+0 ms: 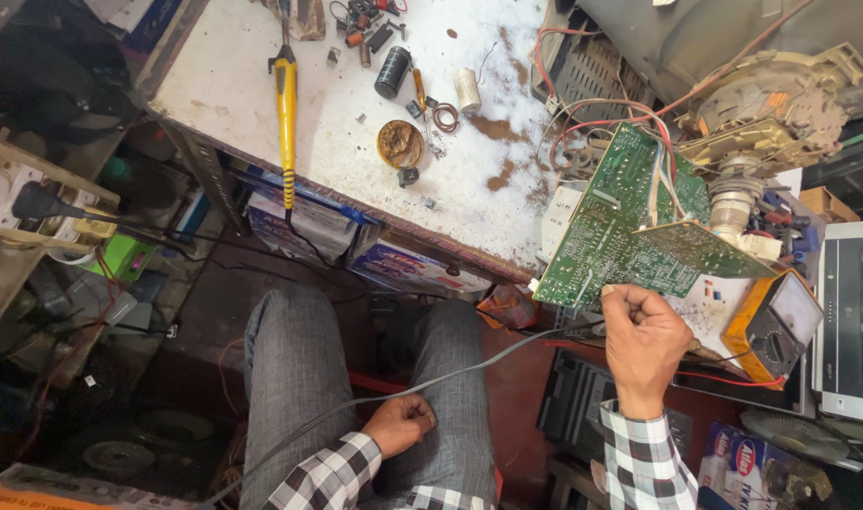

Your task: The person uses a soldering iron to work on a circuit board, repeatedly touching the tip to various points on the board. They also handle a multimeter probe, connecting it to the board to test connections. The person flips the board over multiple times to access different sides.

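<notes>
Clenched in a fist, the right hand (644,342) is raised with the wrist bent back, knuckles up against the lower edge of the green board (630,236) — whether the fingers actually pinch that edge I cannot tell. That board leans tilted off the bench (262,85) corner, between the tube neck (762,123) and the orange meter (776,326). Curled loosely, the left hand (400,423) rests on the right thigh beside a grey cable (469,368) — holding nothing that shows. A yellow iron (286,104) lies on the bench.
</notes>
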